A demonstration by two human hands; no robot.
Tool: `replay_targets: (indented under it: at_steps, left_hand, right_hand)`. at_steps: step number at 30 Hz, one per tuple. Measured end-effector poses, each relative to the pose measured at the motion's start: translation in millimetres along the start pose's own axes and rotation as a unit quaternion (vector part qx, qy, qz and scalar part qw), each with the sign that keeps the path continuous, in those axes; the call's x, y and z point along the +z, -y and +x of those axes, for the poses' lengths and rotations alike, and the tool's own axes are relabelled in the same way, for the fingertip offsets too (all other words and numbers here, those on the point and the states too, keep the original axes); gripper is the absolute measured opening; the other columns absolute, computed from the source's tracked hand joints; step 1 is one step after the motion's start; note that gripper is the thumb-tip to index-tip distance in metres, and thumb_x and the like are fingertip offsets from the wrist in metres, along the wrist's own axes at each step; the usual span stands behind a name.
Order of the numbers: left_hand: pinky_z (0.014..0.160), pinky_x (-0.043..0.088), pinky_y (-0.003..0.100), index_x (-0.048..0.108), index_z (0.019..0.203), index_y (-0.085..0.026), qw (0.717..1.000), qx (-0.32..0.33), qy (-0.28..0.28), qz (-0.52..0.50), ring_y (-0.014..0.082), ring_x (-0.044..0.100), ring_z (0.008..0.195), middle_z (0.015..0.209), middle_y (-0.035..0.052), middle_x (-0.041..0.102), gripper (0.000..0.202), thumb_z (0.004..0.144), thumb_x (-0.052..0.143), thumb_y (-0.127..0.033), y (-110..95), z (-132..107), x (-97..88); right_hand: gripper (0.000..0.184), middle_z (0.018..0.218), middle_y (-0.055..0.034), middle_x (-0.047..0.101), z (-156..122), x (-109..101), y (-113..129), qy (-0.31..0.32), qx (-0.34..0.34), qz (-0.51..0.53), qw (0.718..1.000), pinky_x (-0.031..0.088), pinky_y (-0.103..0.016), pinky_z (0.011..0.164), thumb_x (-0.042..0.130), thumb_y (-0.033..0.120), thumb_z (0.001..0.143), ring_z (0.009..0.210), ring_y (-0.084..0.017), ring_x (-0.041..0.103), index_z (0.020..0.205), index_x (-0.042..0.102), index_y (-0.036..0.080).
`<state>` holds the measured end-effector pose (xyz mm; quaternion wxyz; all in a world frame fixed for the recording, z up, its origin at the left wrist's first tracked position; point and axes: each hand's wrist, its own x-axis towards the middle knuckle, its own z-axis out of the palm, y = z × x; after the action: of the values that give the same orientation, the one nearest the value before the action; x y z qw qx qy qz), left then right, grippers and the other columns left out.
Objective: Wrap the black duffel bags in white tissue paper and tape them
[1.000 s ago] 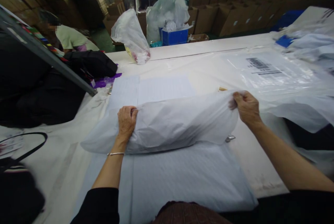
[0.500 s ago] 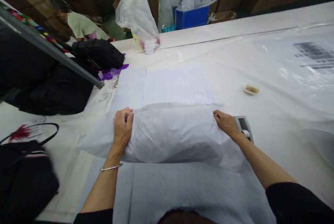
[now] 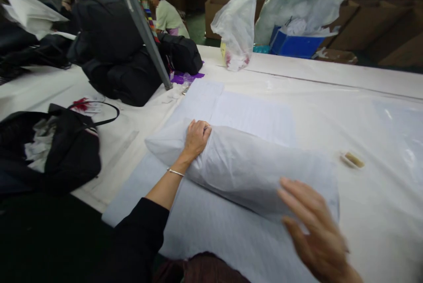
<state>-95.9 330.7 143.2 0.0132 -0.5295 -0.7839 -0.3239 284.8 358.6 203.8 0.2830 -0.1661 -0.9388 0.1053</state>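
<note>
A puffy bundle of thin white cloth-like material (image 3: 244,162) lies across the table in front of me; its contents are hidden. My left hand (image 3: 197,137) is closed on the upper edge of the bundle near its left end, the cloth creasing below the fingers. Over the bundle's right end, my right hand (image 3: 312,226) is blurred, fingers stretched out and apart, holding nothing. Whether it touches the cloth I cannot tell. Flat pale sheets (image 3: 224,226) lie beneath the bundle and extend toward me, and more sheet (image 3: 254,109) shows beyond it.
An open black bag (image 3: 72,146) stuffed with paper sits at left. Black bags (image 3: 122,49) are piled by a slanted metal post (image 3: 145,27). At the back stand a clear plastic bag (image 3: 236,32) and a blue bin (image 3: 297,45). A small dish (image 3: 353,159) lies right. People work beyond.
My right hand has let go of the bundle's upper edge and moved nearer to me, opening. My left hand keeps its hold. The view has turned left, showing more black bags.
</note>
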Motion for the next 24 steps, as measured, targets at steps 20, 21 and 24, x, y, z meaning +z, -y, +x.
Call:
replay_targets:
  at_steps: [20, 21, 24]
  left_hand:
    - [0.083, 0.045, 0.035, 0.061, 0.081, -0.023, 0.976, 0.209, -0.06, -0.018, 0.0191, 0.061, 0.087, 0.084, 0.0047, 0.067, 0.027, 0.099, 0.049, -0.039, -5, -15, -10.0]
    - [0.085, 0.046, 0.036, 0.063, 0.083, -0.022, 0.977, 0.213, -0.02, -0.014, 0.0195, 0.062, 0.091, 0.088, 0.0054, 0.069, 0.028, 0.1, 0.048, -0.04, -6, -15, -11.4]
    - [0.091, 0.047, 0.037, 0.067, 0.093, -0.021, 0.977, 0.209, 0.048, -0.013, 0.0209, 0.063, 0.101, 0.099, 0.0078, 0.07, 0.029, 0.101, 0.046, -0.039, -10, -11, -15.5]
  right_hand:
    - [0.06, 0.16, -0.004, 0.037, 49, 79, -66, 0.18, 0.026, -0.155, 0.971, 0.031, -0.062, 0.116, 0.038, 0.059, 0.099, 0.15, -0.032, 0.025, 0.151, 0.041, 0.03]
    - [0.059, 0.16, -0.0038, 0.037, 48, 80, -67, 0.181, 0.029, -0.152, 0.971, 0.031, -0.062, 0.116, 0.038, 0.058, 0.099, 0.15, -0.033, 0.025, 0.151, 0.041, 0.03]
    - [0.057, 0.16, -0.0039, 0.037, 49, 81, -69, 0.181, 0.039, -0.143, 0.972, 0.031, -0.062, 0.116, 0.038, 0.056, 0.1, 0.15, -0.032, 0.026, 0.151, 0.041, 0.031]
